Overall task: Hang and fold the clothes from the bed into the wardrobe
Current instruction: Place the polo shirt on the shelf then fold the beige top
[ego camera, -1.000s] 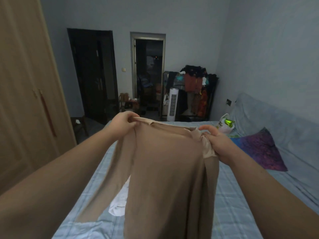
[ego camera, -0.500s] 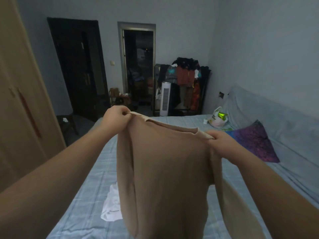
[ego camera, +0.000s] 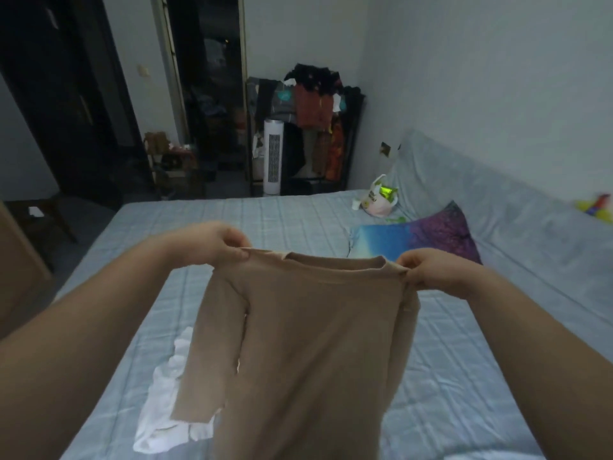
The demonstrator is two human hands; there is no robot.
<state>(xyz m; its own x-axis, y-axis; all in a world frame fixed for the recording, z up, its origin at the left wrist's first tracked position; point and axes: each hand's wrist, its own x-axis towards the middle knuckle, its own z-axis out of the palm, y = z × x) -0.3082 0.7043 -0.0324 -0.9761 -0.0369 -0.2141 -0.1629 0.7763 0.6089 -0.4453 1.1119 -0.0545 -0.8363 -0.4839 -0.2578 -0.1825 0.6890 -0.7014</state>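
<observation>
A tan long-sleeved top (ego camera: pixel 308 333) hangs spread out in front of me over the bed (ego camera: pixel 447 360). My left hand (ego camera: pixel 215 242) pinches its left shoulder and my right hand (ego camera: pixel 431 270) pinches its right shoulder, with the neckline stretched between them. One sleeve dangles on the left side. A white garment (ego camera: pixel 166 410) lies crumpled on the bed beneath the top, partly hidden by it. A sliver of the wooden wardrobe (ego camera: pixel 16 260) shows at the left edge.
A purple and blue pillow (ego camera: pixel 424 235) and a plastic bag (ego camera: pixel 379 199) lie at the far right of the bed. A rack of clothes (ego camera: pixel 311 127) and a white tower fan (ego camera: pixel 272 157) stand beyond the bed. A dark doorway (ego camera: pixel 209 94) opens at the back.
My view has tilted down and swung right, so the wardrobe has nearly left the frame. Both hands have lowered the top toward the bed and spread its shoulders wider.
</observation>
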